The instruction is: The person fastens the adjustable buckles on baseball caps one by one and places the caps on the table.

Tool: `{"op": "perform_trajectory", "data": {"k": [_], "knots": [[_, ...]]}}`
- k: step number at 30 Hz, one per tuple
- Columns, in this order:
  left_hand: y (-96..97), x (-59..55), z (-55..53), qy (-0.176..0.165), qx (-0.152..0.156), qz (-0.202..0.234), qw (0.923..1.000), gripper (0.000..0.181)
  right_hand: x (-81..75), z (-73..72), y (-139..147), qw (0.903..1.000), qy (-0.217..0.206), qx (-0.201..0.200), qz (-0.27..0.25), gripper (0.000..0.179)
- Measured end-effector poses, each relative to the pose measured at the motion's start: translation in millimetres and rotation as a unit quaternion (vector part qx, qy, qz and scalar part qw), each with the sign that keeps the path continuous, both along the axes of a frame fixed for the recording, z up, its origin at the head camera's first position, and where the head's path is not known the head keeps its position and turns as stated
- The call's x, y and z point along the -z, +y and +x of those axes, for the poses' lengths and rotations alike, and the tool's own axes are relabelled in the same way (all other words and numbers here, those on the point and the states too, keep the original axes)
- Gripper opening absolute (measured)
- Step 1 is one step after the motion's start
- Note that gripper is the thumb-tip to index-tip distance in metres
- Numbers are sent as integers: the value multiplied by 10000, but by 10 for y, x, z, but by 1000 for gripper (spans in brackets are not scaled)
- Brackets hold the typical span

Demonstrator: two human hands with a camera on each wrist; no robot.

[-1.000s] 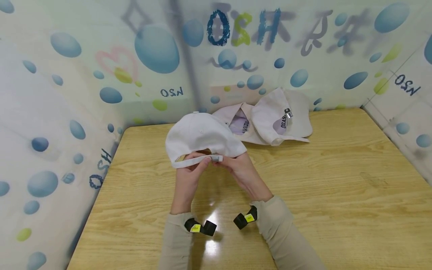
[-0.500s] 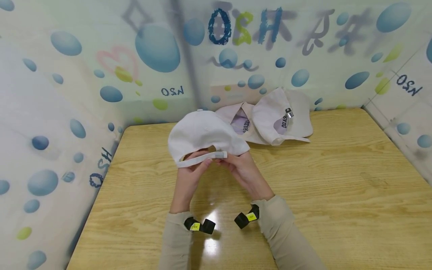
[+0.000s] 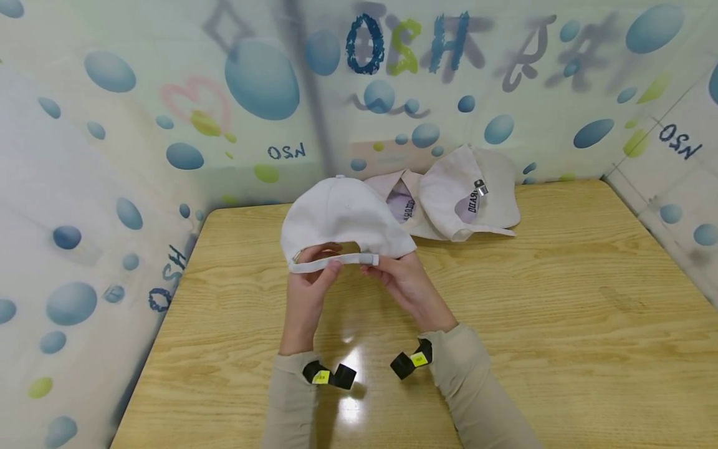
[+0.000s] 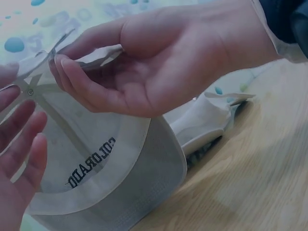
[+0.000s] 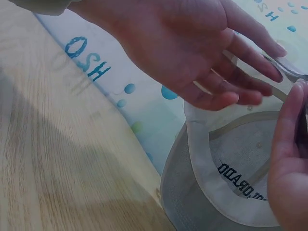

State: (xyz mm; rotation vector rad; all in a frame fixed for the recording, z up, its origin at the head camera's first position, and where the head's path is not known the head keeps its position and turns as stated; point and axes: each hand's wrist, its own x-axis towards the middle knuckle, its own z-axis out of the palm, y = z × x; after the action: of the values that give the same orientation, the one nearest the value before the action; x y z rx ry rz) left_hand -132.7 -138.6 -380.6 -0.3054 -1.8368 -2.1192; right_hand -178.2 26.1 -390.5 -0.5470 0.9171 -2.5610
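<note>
Both hands hold a white baseball cap (image 3: 344,215) above the table, its back opening toward me. My left hand (image 3: 305,299) has its thumb on the cap's rear strap (image 3: 316,264) and fingers behind it, inside the opening. Near the strap's metal clasp (image 3: 367,258), my right hand (image 3: 415,287) pinches the strap end between thumb and fingers. Dark lettering (image 4: 91,163) inside the cap's front and its grey-looking brim (image 4: 159,173) show in the left wrist view. In the right wrist view, the left hand's (image 5: 178,53) lower fingers are loosely bent.
A pinkish cap (image 3: 399,202) and a white cap (image 3: 449,187) with a metal clasp lie overlapping at the table's back edge, beside the held cap. The wooden table (image 3: 589,299) meets patterned walls (image 3: 538,125) at the back and sides.
The cap has shifted slightly right and up. My left thumb has slid left along the strap, away from the clasp, so the hands are farther apart. The right hand keeps its pinch.
</note>
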Motion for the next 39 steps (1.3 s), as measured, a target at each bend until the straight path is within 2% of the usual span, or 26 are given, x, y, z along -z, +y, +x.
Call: {"op": "perform_trajectory", "data": {"k": [6, 9, 18, 24, 31, 39], "knots": [[12, -8, 4, -169, -119, 373, 9991, 25, -9, 14, -3, 9998, 80, -33, 195, 22], [14, -10, 1, -190, -112, 471, 9986, 28, -15, 16, -5, 9997, 34, -29, 259, 22], [14, -13, -7, -187, -19, 509, 9985, 20, -16, 8, -19, 9994, 88, -55, 320, 22], [24, -13, 0, -225, 3, 519, 9984, 20, -11, 14, -30, 9996, 15, -29, 294, 22], [35, -24, 5, -254, 16, 480, 9985, 28, -9, 18, -29, 9996, 1, -48, 271, 24], [45, -30, 11, -282, 26, 408, 9988, 23, -22, 19, -33, 9994, 2, -67, 346, 26]]}}
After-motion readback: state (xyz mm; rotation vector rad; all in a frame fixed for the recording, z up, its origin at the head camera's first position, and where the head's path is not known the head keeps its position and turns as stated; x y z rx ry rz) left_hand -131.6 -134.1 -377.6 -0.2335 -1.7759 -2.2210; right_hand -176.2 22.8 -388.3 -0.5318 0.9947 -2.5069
